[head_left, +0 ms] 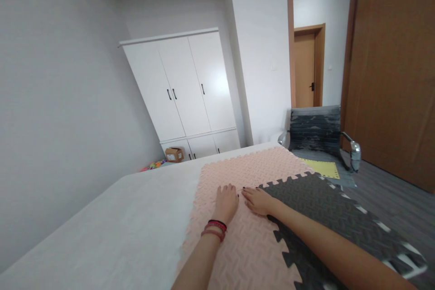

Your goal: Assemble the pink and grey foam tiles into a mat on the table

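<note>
Pressing down side by side at lower centre of the frame, the left hand (226, 202) and the right hand (257, 200) lie flat with fingers extended, palms on the pink foam mat (234, 235), gripping nothing. The right forearm crosses the dark grey foam mat (326, 208), whose toothed edge interlocks with the pink one just right of the hands. The left wrist wears red and black bracelets (215, 229). Both mats rest on a wide white tabletop (129, 217) that fills the lower left of the frame. Beyond it, at upper centre, stands a white wardrobe (185, 90) with black handles, a small cardboard box (174, 154) on the floor at its foot. At right centre sits a grey armchair (317, 133) with chrome arms, a yellow foam mat (323, 168) lying on its seat. Behind it an open doorway (314, 54) shows a closed wooden door, and brown wood panelling (394, 72) covers the right edge.
</note>
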Tool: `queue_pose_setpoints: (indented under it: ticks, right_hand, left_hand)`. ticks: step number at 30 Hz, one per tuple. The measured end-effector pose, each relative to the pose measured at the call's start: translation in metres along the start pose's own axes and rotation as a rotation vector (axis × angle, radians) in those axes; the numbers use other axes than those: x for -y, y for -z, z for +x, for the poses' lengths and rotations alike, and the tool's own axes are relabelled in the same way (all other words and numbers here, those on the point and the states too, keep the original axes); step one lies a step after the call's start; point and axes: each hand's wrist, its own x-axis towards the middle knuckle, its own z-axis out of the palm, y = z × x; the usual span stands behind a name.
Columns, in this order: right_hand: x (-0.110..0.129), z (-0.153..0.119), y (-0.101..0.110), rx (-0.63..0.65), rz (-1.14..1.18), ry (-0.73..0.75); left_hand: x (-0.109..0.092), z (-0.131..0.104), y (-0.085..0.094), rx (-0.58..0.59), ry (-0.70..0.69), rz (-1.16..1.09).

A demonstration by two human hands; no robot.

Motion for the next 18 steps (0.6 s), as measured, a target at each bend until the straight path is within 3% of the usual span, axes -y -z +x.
queue_pose_setpoints:
  ticks: [3, 8, 15, 18]
  right_hand:
    - [0.006, -0.005, -0.009, -0.088, -0.051, -0.001]
    - [0.013, -0.01, -0.012, -0.18, -0.134, -0.095]
    - [0.008, -0.014, 0.001, -0.154, -0.069, -0.129]
    - [0.01, -0.015, -0.001, -0.152, -0.111, -0.229]
  left_hand:
    - [-0.014, -0.014, -0.008, -0.015, -0.131, -0.061]
    - [-0.023, -0.014, -0.017, 0.011, -0.109, -0.077]
    - [-0.022, -0.009, -0.013, 0.05, -0.104, -0.069]
    - [-0.024, -0.015, -0.009, 0.052, -0.098, -0.077]
